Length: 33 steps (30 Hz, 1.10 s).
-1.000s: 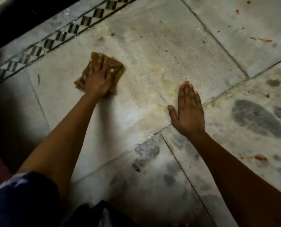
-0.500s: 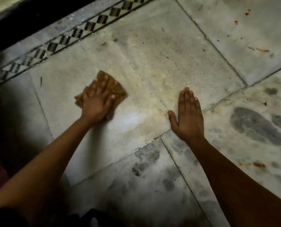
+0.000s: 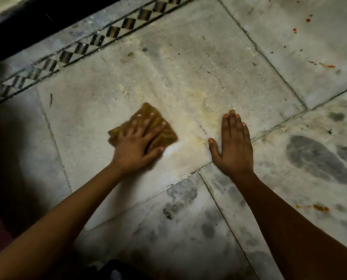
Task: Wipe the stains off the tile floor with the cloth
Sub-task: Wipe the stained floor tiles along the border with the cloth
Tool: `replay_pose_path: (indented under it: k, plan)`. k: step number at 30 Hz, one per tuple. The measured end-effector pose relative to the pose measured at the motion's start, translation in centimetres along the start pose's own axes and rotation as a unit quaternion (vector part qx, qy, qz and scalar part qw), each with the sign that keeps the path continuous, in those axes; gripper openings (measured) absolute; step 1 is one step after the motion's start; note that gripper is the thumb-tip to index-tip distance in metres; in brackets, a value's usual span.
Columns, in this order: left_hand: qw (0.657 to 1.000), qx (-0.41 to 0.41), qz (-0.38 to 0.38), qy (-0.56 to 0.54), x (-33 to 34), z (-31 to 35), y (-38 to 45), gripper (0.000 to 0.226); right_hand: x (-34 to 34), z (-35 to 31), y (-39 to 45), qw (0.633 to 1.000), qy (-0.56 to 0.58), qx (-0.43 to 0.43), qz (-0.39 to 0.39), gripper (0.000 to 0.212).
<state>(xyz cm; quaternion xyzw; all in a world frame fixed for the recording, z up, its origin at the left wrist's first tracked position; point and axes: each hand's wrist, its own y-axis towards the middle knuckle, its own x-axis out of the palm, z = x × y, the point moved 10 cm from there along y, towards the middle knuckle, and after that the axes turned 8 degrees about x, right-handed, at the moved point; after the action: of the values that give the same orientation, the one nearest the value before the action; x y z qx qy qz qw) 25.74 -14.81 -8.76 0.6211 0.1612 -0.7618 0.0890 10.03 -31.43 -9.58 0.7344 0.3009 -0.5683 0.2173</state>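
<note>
**Cloth, wiping, brown: in use on pale floor tile**

Moved since a second ago: cloth [image 3: 148, 126] and the left hand [image 3: 137, 143] on top of it have travelled from the far part of the tile, near the patterned border [image 3: 83, 47], toward the person and rightward, closing on the right hand [image 3: 232, 145].

Position: flat on the large pale tile [image 3: 188, 77], pinned under the left palm, near the yellowish smear [image 3: 205, 116].

Handling (judged): light, soft, limp, folded into a pad; likely damp. No stiffness of its own, so it bunches unless pressed flat. Best held as now, palm over the middle, fingers spread toward the far edge; little risk of damage.

Grip: left hand flattened, pressing the cloth to the floor, not clenched round it. Right hand empty, fingers together, laid flat on the tile as a prop, apart from the cloth.

Surroundings: dark grey blotches [image 3: 318, 158] on the nearer tiles; orange-red spatters [image 3: 322, 208] at the right, and more [image 3: 327, 65] on the far-right tile, all unwiped.
</note>
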Motion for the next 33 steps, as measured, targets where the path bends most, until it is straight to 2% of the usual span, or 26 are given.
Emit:
replay_pose_path:
  k: [4, 7, 10, 13, 16, 17, 18, 20, 22, 25, 27, 30, 33]
  plan:
    - [0.975, -0.217, 0.03, -0.036, -2.2, -9.0, 1.5, 0.069, 0.2, 0.0, 0.0, 1.0, -0.006, -0.001, 0.002, 0.071]
    - [0.952, -0.294, 0.043, -0.073, -2.9, -10.5, 6.2, 0.06, 0.1, 0.0, 0.0, 1.0, -0.006, 0.0, 0.005, 0.071]
    - [0.97, -0.239, 0.013, -0.052, -1.8, -6.5, 9.3, 0.066, 0.0, 0.0, 0.0, 1.0, -0.007, -0.001, 0.008, 0.071]
    - [0.994, -0.105, -0.004, -0.021, -0.6, -0.3, 7.4, 0.074, 0.0, 0.0, 0.0, 1.0, -0.011, 0.0, 0.006, 0.072]
    - [0.999, 0.042, 0.003, 0.001, 0.1, 2.6, 2.3, 0.071, 0.0, 0.0, 0.1, 1.0, -0.011, 0.001, 0.004, 0.072]
    - [0.999, 0.043, 0.005, 0.001, 0.2, 1.7, 0.7, 0.07, 0.1, 0.0, 0.1, 1.0, -0.01, 0.001, 0.002, 0.072]
    - [1.0, 0.01, 0.011, -0.003, 0.0, -0.2, -0.5, 0.071, 0.1, 0.0, 0.1, 1.0, -0.008, 0.001, 0.001, 0.072]
    - [0.994, -0.103, 0.028, -0.011, -0.8, -5.2, -1.5, 0.074, 0.2, 0.0, 0.0, 1.0, -0.005, -0.001, 0.0, 0.071]
    - [0.978, -0.201, 0.033, -0.03, -1.6, -9.3, -0.2, 0.074, 0.2, 0.1, 0.1, 1.0, -0.005, -0.001, -0.001, 0.071]
    - [0.959, -0.274, 0.052, -0.046, -3.0, -11.6, 4.5, 0.065, 0.2, 0.1, 0.0, 1.0, -0.005, -0.001, -0.002, 0.071]
    - [0.96, -0.27, 0.05, -0.045, -3.4, -10.5, 8.2, 0.061, 0.2, 0.1, 0.1, 1.0, -0.006, -0.001, -0.003, 0.071]
    - [0.983, -0.181, 0.023, -0.029, -2.8, -5.1, 11.6, 0.062, 0.3, 0.2, 0.1, 1.0, -0.004, 0.002, -0.01, 0.072]
    - [0.994, -0.105, 0.026, -0.009, -2.3, 0.1, 9.9, 0.063, 0.3, 0.1, 0.0, 1.0, -0.004, 0.004, -0.018, 0.072]
